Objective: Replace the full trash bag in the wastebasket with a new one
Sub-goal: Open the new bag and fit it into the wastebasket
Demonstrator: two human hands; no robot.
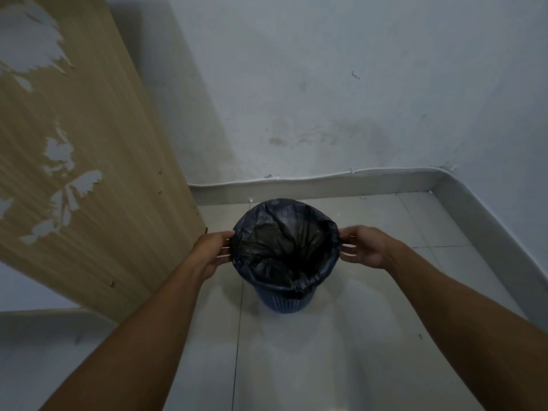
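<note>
On the tiled floor [341, 351], close to the corner of the room, stands a blue wastebasket [286, 302] with a perforated wall, upright. A black trash bag [267, 216] lines it. The bag's mouth is open and its edge is folded outward over the rim, covering the upper part of the basket all the way round, with a small bunch of plastic gathered at the near edge. The bag's inside is crumpled and dark, and what lies in it cannot be made out.

Both bare arms reach in from the lower edge of the view. The left hand [212, 250] is at the left side of the rim, its fingers [226, 234] stretched out nearly straight with the tips touching the folded edge of the bag. The right hand [366, 247] mirrors it at the right side, palm turned toward the basket, fingers [347, 232] spread and straight, their tips at the bag's edge. Neither hand is curled round the plastic, and whether any fingertip is hooked under the fold cannot be told.

Behind the basket a pale skirting [326, 186] runs along the foot of the stained white wall [326, 84], with a thin white cable [311, 177] clipped along its top. To the left, a wooden panel [103, 129] with patches of peeled veneer stands just beside the basket.
</note>
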